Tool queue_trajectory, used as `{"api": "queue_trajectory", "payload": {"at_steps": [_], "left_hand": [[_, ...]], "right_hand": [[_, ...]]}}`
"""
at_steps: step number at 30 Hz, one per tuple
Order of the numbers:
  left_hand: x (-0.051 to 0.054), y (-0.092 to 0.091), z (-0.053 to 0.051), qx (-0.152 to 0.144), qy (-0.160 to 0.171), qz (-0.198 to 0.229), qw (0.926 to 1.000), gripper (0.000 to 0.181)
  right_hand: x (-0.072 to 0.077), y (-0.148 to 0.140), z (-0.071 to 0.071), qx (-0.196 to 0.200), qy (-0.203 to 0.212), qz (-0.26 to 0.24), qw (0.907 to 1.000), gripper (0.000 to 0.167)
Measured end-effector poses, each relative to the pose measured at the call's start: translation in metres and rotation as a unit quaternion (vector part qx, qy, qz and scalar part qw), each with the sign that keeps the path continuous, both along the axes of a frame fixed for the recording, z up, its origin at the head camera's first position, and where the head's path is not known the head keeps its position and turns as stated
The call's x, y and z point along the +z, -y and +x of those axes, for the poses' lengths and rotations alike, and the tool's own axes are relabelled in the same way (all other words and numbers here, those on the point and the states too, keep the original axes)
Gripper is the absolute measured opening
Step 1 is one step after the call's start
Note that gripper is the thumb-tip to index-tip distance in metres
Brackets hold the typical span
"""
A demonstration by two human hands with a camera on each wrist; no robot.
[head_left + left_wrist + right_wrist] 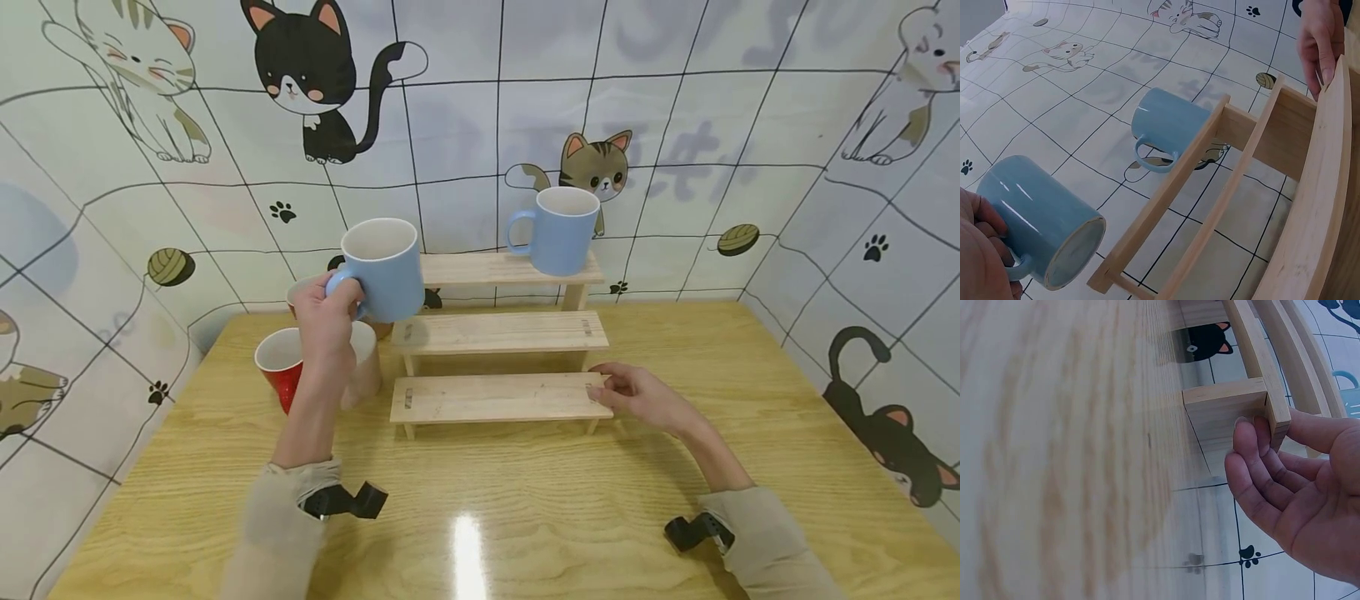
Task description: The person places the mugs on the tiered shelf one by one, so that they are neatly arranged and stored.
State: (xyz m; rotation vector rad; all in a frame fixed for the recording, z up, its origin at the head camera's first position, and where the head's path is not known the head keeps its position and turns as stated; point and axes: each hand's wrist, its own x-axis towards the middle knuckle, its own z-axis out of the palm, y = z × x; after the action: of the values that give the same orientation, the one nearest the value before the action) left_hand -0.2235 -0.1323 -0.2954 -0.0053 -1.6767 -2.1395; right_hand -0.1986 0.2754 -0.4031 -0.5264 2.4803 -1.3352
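A light blue mug point(390, 279) hangs in the air by its handle, gripped by my left hand point(326, 321), near the left end of the rack's top shelf. In the left wrist view this mug point(1035, 219) tilts so that its base shows. A second light blue mug point(566, 233) stands at the right of the top shelf point(472, 268). My right hand point(637, 396) pinches the right end of the lowest shelf point(495, 398) of the three-tier wooden rack. The right wrist view shows the fingers of this hand point(1297, 481) bent round the board's end.
Behind my left forearm stand a red mug point(279, 354) and a pale pink mug point(363, 367), with more mugs partly hidden behind them. The wooden table point(525, 508) reaches back to a wall covering point(465, 125) printed with cats.
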Motion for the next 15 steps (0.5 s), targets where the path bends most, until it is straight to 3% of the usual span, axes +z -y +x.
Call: {"api": "queue_trajectory", "payload": {"at_steps": [6,10,12,15], "left_hand": [[0.002,-0.013,-0.005,-0.038,0.051,0.015,0.9979,0.015],[0.003,-0.020,-0.011,-0.044,0.086,0.005,0.9953,0.012],[0.003,-0.022,-0.016,-0.038,0.087,-0.014,0.9954,0.014],[0.001,-0.026,-0.025,-0.029,0.056,-0.025,0.9977,0.019]], "right_hand": [[0.000,0.001,0.000,-0.003,0.004,-0.001,1.0000,0.056],[0.001,0.000,0.000,-0.002,0.004,-0.004,1.0000,0.056],[0.001,0.000,0.000,-0.002,0.003,-0.004,1.0000,0.056],[-0.001,0.000,0.000,-0.004,0.003,-0.002,1.0000,0.056]]}}
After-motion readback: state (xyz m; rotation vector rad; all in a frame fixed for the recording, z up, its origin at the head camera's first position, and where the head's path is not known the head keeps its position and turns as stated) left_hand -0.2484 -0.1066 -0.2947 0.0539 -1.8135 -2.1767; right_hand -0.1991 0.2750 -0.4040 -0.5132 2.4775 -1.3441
